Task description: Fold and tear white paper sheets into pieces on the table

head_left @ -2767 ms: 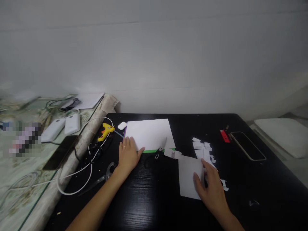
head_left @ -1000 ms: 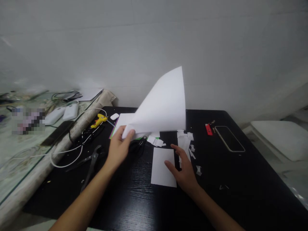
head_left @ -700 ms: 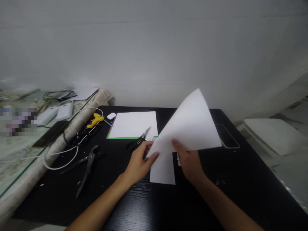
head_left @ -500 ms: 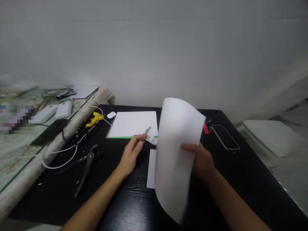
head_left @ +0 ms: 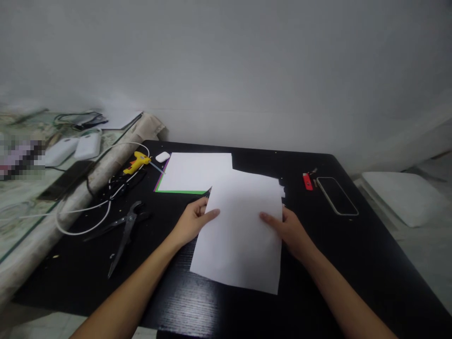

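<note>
A white sheet of paper (head_left: 243, 235) is held up in front of me over the black table, slightly curved, its near edge toward me. My left hand (head_left: 192, 221) is closed on its left edge, thumb on the face and fingers behind. On the right edge my right hand (head_left: 287, 230) grips it the same way. Small white paper pieces (head_left: 281, 189) stick out past the sheet's upper right edge. Farther back lies a stack of paper (head_left: 197, 170), white on top with green and purple edges below; the held sheet covers its near right corner.
On the left are a pair of large dark scissors (head_left: 127, 230), a yellow glue gun (head_left: 137, 163), a white case (head_left: 163, 157) and a white cable (head_left: 106, 221). A red lighter (head_left: 307, 181) and a phone (head_left: 337, 196) lie on the right. A wall (head_left: 226, 70) stands behind the black table (head_left: 190, 301).
The sheet has swung from upright and curled to a flatter tilt. My left hand has moved onto its left edge; the pointed blade beside that hand before is now mostly hidden.
</note>
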